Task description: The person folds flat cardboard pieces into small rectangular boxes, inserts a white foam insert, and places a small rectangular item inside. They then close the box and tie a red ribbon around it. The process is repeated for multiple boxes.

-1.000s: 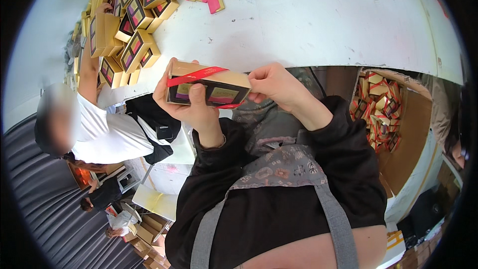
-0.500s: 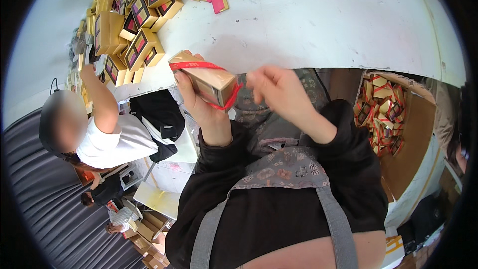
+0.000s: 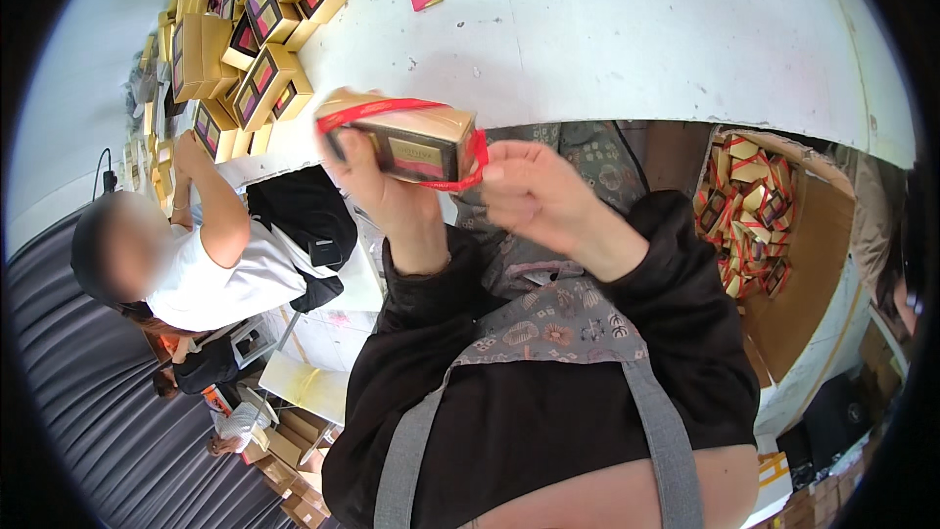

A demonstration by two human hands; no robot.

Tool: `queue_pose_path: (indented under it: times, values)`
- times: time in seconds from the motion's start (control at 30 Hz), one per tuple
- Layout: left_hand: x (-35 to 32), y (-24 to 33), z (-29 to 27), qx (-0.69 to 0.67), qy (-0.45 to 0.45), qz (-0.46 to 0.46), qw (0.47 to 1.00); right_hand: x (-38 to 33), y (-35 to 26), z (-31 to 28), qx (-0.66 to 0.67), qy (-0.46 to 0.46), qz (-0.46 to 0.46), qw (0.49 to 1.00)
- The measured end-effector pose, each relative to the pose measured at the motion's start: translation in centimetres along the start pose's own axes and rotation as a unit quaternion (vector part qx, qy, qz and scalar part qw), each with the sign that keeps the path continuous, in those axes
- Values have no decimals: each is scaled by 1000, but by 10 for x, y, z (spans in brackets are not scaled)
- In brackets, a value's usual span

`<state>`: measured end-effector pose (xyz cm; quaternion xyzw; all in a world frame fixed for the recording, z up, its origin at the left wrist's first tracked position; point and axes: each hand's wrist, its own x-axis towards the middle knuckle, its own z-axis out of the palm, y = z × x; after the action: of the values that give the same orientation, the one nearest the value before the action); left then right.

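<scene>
gold box (image 3: 411, 137), red ribbon (image 3: 377, 111), white table (image 3: 636, 29), grey patterned apron (image 3: 558, 318)

The person wears a black long-sleeved top, its cuffs bunched just below the wrists of the left hand (image 3: 387, 191) and right hand (image 3: 534, 198). Over it lies a grey apron: a patterned bib with small leaf and flower shapes near 12 o'clock, and two plain grey straps running down toward 6 o'clock.

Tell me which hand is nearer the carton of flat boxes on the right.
Right. The right hand is at the gold box's right end, toward the carton; the left hand holds the box farther left.
</scene>
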<state>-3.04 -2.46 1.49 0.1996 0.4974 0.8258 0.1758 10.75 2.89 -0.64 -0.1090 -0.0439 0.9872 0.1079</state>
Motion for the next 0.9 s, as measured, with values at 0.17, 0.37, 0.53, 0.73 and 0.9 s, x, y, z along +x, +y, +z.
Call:
queue_pose_path:
  times: [0.17, 0.37, 0.53, 0.73, 0.9]
  values:
    - [-6, -8, -2, -180, 24, -167, 969, -8, 1, 10, -81, 29, -98, 991]
    - [-6, -6, 8, -25, 19, -54, 998, -1, -8, -1, -62, 1, -113, 992]
    - [-12, -6, -12, -63, 23, -95, 993, -3, -15, 15, -283, 149, -87, 943]
    - [-7, -6, -23, -86, -39, -94, 991, -6, -16, 9, -274, 97, -63, 955]
    - [-6, -14, -21, -417, -72, -249, 871, -5, -8, 4, -63, 69, -7, 996]
